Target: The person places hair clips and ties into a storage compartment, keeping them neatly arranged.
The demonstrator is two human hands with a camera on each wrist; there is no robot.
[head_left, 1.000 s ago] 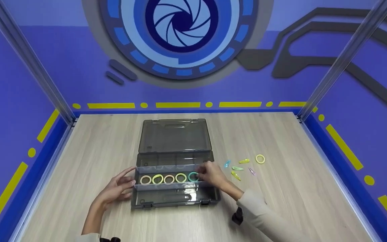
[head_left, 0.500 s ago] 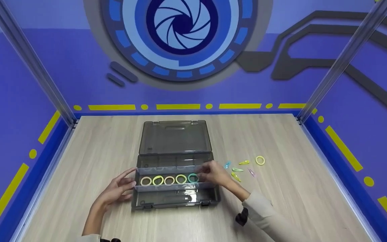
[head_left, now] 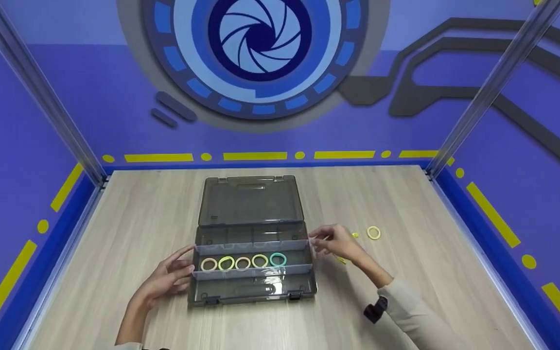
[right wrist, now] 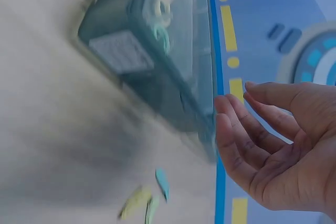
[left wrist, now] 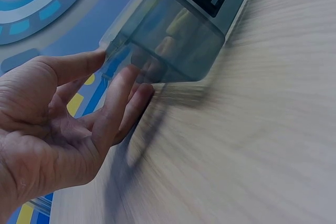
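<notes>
A smoky clear plastic box (head_left: 251, 201) lies with its lid folded back. In its middle compartment several pastel hair ties stand in a row, ending with a teal hair tie (head_left: 271, 259). My left hand (head_left: 166, 279) touches the box's left end with loosely bent fingers. Just off the right end is my right hand (head_left: 341, 244), fingers relaxed and nothing held; the right wrist view shows a gap between thumb and fingers. Beneath it a yellow hair clip (head_left: 341, 260) is partly covered. A blue hair clip (right wrist: 163, 184) and a green hair clip (right wrist: 151, 211) appear in the right wrist view.
A pale yellow hair tie (head_left: 368, 233) lies on the wooden table (head_left: 406, 291), right of my right hand. The box's front and back compartments hold nothing visible. Blue printed walls (head_left: 280, 141) enclose the table's back and sides.
My right hand has let go of the teal hair tie, which stays in the box, and moved out to the right over the clips. My left hand keeps its place.
</notes>
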